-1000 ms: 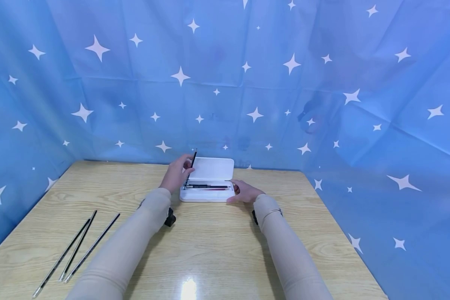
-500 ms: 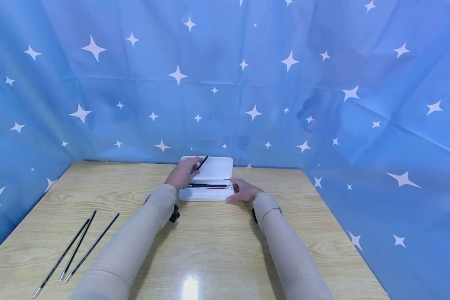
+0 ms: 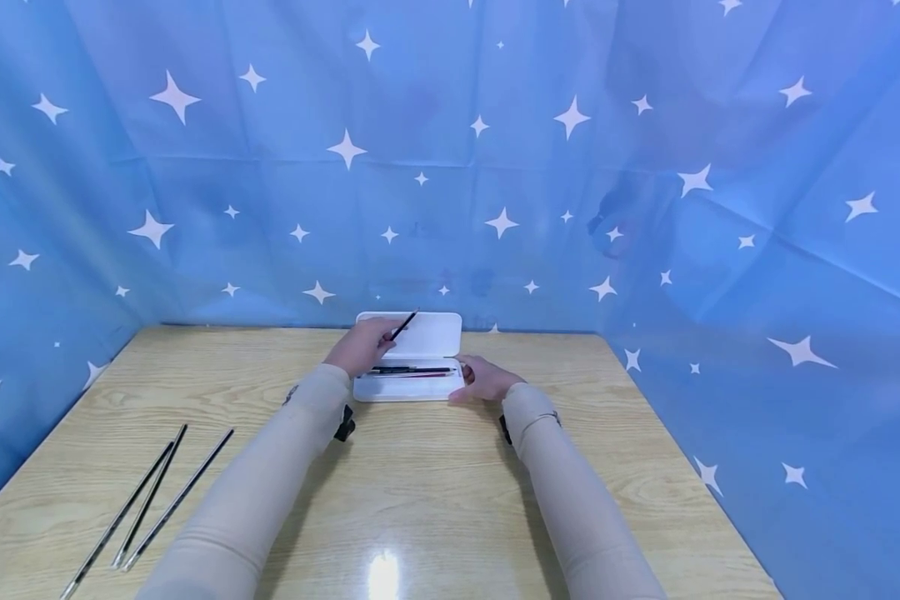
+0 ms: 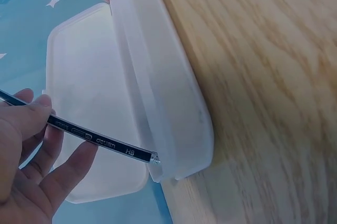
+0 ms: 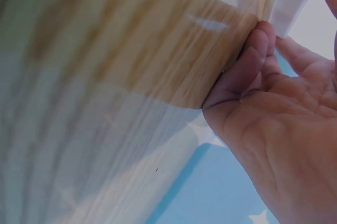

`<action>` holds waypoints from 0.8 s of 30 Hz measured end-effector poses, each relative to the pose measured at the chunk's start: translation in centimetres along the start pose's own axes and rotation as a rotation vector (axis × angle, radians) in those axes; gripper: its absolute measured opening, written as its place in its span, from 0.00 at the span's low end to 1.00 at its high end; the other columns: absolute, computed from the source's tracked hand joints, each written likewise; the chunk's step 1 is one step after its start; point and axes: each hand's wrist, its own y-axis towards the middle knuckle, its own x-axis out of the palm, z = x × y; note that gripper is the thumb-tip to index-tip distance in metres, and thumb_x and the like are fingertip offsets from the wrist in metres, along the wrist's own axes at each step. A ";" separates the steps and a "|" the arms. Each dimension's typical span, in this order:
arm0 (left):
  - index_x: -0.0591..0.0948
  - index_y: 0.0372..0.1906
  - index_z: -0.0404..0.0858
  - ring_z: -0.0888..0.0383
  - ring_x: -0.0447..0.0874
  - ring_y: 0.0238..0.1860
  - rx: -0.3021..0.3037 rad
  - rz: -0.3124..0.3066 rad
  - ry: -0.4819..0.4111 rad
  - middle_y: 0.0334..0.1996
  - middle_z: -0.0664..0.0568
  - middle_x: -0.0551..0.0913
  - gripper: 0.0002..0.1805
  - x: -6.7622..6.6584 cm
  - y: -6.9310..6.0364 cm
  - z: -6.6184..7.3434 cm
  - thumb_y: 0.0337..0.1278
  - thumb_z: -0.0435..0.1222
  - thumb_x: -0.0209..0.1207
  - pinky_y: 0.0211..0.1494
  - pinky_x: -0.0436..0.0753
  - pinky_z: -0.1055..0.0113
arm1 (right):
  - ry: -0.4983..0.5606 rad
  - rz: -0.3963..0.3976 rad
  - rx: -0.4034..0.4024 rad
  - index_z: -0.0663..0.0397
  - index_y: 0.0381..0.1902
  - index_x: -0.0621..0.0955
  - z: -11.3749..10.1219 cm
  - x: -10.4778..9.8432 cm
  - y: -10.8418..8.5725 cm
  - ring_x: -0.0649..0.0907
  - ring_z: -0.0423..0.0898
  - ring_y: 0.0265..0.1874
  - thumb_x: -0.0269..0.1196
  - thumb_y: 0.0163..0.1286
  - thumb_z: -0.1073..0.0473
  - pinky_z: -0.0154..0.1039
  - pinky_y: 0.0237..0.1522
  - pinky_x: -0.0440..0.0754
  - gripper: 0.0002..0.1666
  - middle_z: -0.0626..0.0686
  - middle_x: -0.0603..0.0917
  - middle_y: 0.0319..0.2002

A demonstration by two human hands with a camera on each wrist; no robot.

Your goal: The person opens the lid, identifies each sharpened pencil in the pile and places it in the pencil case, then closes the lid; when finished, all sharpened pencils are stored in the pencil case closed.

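Note:
A white pencil case [image 3: 412,394] stands at the far side of the table, its lid [image 3: 438,333] folded back. Inside lie several dark pencils [image 3: 423,369] and a reddish one. At the case's left end my left hand [image 3: 356,348] pinches a black pencil [image 4: 113,144] marked HB. That pencil slants, its silvery end at the case's edge in the left wrist view and its other end up over the lid. My right hand [image 3: 487,380] grips the right end of the case, thumb at the front. In the right wrist view, curled fingers [image 5: 237,74] rest against the tabletop.
Three long dark pencils [image 3: 172,500] lie on the wooden table [image 3: 435,500] at the near left, two of them touching. A blue curtain with white stars [image 3: 450,167] hangs right behind the table's back edge and along its sides.
The pencil in my left hand has tipped from nearly upright to a slant toward the right. That hand has shifted slightly over the case. My right hand keeps its place on the case.

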 end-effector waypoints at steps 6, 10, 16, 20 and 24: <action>0.77 0.69 0.42 0.50 0.83 0.50 -0.028 -0.003 -0.006 0.51 0.46 0.85 0.25 -0.1 -0.2 0.0 0.69 0.32 0.62 0.55 0.82 0.53 | -0.034 0.005 0.003 0.51 0.75 0.67 0.0 0.0 0.1 0.69 0.47 0.37 0.72 0.67 0.53 0.43 0.42 0.68 0.42 0.55 0.72 0.40; 0.80 0.65 0.42 0.52 0.83 0.47 -0.026 0.003 -0.018 0.46 0.48 0.86 0.22 0.1 -0.1 0.0 0.68 0.31 0.63 0.52 0.83 0.55 | -0.035 0.009 0.001 0.53 0.74 0.67 0.1 0.0 0.1 0.68 0.47 0.34 0.72 0.67 0.53 0.42 0.39 0.67 0.42 0.55 0.70 0.36; 0.82 0.63 0.41 0.53 0.84 0.45 -0.023 0.016 -0.020 0.45 0.48 0.86 0.21 0.4 0.0 0.0 0.66 0.31 0.65 0.50 0.84 0.56 | -0.028 0.002 -0.003 0.52 0.74 0.66 0.2 0.0 0.1 0.68 0.47 0.36 0.72 0.68 0.53 0.43 0.41 0.67 0.42 0.55 0.71 0.38; 0.82 0.64 0.41 0.54 0.84 0.45 -0.019 0.007 0.003 0.45 0.49 0.86 0.22 0.5 -0.1 0.0 0.66 0.32 0.65 0.50 0.84 0.57 | -0.045 -0.003 0.012 0.53 0.77 0.63 0.2 0.0 0.0 0.70 0.47 0.40 0.71 0.68 0.52 0.43 0.44 0.69 0.45 0.55 0.73 0.43; 0.82 0.64 0.42 0.54 0.85 0.44 -0.011 0.003 0.029 0.43 0.50 0.86 0.21 0.7 0.0 0.1 0.67 0.33 0.65 0.50 0.84 0.57 | -0.052 0.004 0.023 0.54 0.78 0.61 0.2 0.0 0.0 0.71 0.48 0.41 0.71 0.68 0.51 0.44 0.45 0.69 0.48 0.55 0.73 0.44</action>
